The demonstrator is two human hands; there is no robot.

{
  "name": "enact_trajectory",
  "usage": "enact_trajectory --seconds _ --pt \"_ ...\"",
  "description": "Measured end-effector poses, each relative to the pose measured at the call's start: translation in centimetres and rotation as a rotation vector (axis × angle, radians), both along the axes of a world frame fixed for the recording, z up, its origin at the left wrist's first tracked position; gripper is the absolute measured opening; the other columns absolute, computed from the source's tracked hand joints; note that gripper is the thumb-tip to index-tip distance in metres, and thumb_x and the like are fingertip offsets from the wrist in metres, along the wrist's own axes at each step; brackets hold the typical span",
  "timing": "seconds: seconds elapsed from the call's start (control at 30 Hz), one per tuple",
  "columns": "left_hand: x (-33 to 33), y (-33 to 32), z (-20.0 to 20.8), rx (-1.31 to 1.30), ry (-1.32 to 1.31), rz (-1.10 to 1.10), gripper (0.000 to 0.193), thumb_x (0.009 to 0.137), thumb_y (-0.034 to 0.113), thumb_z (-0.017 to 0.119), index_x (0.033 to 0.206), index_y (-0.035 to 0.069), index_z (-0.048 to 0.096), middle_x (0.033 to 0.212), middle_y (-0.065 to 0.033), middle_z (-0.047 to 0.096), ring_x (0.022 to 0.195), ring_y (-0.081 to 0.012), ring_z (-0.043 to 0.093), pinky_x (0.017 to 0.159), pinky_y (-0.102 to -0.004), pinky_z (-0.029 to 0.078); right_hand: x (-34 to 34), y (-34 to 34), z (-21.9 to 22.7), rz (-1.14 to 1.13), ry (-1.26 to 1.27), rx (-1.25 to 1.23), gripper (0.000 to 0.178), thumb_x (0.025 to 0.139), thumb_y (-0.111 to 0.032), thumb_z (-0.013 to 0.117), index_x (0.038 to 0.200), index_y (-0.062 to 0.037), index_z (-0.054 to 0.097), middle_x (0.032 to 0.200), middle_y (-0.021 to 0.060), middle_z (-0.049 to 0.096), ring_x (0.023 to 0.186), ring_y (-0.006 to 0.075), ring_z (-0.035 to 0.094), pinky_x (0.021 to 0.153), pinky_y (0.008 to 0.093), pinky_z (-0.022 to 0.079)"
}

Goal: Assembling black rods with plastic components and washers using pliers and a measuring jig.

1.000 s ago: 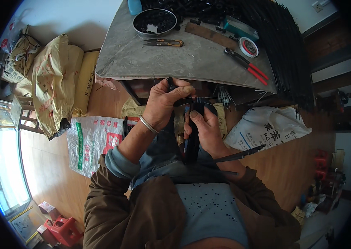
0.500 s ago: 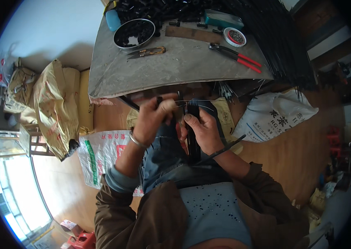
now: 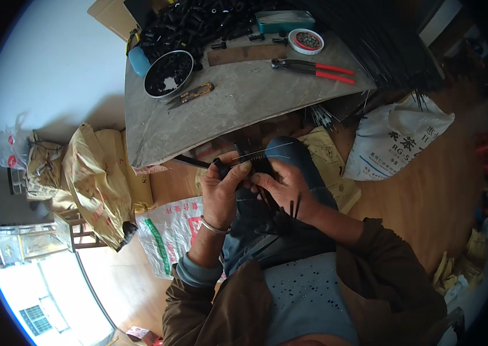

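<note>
Both my hands work close together above my lap. My right hand [image 3: 287, 187] is closed round a bundle of flat black strips [image 3: 263, 166], which lies tilted, its lower ends toward my lap. Thin light wires [image 3: 278, 150] cross the top of the bundle and stick out to the right. My left hand [image 3: 223, 193] is closed, thumb and forefinger pinched at the bundle's left side. A black strip [image 3: 191, 161] runs out from that hand to the upper left. Exactly what the left fingertips pinch is partly hidden.
On the grey table [image 3: 238, 95] ahead lie red-handled pliers [image 3: 319, 70], thread snips [image 3: 192, 95], a bowl [image 3: 169, 75] of small black parts, a tub [image 3: 306, 41] of small metal pieces and a long black bundle [image 3: 365, 43]. Sacks [image 3: 100, 173] stand left; a white sack [image 3: 396, 141] lies right.
The view has turned, so the table sits tilted. My left hand has come closer to my right at the bundle. The bundle leans more, and the strip ends near my right wrist point up.
</note>
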State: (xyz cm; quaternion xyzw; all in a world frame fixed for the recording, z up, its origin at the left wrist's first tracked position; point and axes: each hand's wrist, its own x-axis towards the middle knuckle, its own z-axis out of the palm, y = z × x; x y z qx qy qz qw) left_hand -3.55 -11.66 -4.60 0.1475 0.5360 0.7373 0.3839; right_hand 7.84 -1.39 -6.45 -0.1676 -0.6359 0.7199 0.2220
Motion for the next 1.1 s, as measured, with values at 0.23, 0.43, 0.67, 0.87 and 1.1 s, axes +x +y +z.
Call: enact_trajectory --seconds 0.23,0.43,0.67,0.87,1.1 --pt "0.3 -0.1 -1.7 0.026 -0.054 0.112 0.021 0.085 0.006 0.067 0.105 0.003 0.063 0.084 -0.0015 0.063 0.074 -0.0091 0.057 0.069 -0.0237 0.046 0.0 1.9 -0.1 0.057 -0.204 0.492 0.029 0.081 -0.034 0.072 0.082 -0.0057 0.066 0.066 0.0148 0.059 0.058 0.0325 0.057 0.056 0.0381 0.045" --pt "0.4 0.1 -1.4 0.141 -0.125 0.006 0.025 0.087 0.007 0.065 0.11 0.003 0.059 0.08 -0.003 0.062 0.07 -0.0113 0.057 0.069 -0.0252 0.046 0.2 2.8 -0.8 0.232 -0.148 -0.044 0.027 0.085 -0.029 0.07 0.092 -0.0033 0.07 0.077 0.0064 0.07 0.071 0.0135 0.065 0.068 0.0281 0.049" --pt "0.8 0.2 -1.1 0.183 -0.144 -0.01 0.022 0.088 0.009 0.063 0.109 0.002 0.058 0.079 -0.004 0.061 0.069 -0.0124 0.056 0.066 -0.0254 0.046 0.2 3.1 -0.4 0.329 -0.194 -0.408 0.027 0.087 -0.025 0.07 0.094 0.0006 0.071 0.085 0.0056 0.071 0.082 0.0094 0.063 0.078 0.0236 0.048" --pt "1.8 0.2 -0.6 0.064 0.031 0.094 0.019 0.089 0.012 0.064 0.106 0.004 0.059 0.079 -0.0041 0.061 0.068 -0.012 0.056 0.062 -0.025 0.046 0.2 2.7 -0.7 0.26 -0.271 -0.299 0.036 0.083 -0.032 0.074 0.091 0.0028 0.07 0.081 0.0056 0.07 0.077 0.0095 0.062 0.075 0.0226 0.046" --pt "0.9 -0.3 -1.4 0.235 -0.19 -0.053 0.022 0.088 0.014 0.066 0.107 0.007 0.058 0.081 -0.0034 0.061 0.067 -0.0115 0.055 0.058 -0.0237 0.044 0.3 3.2 -2.6 0.373 -0.263 -0.401 0.042 0.083 -0.04 0.072 0.096 -0.0004 0.069 0.082 0.0022 0.068 0.074 0.0076 0.06 0.068 0.0216 0.047"
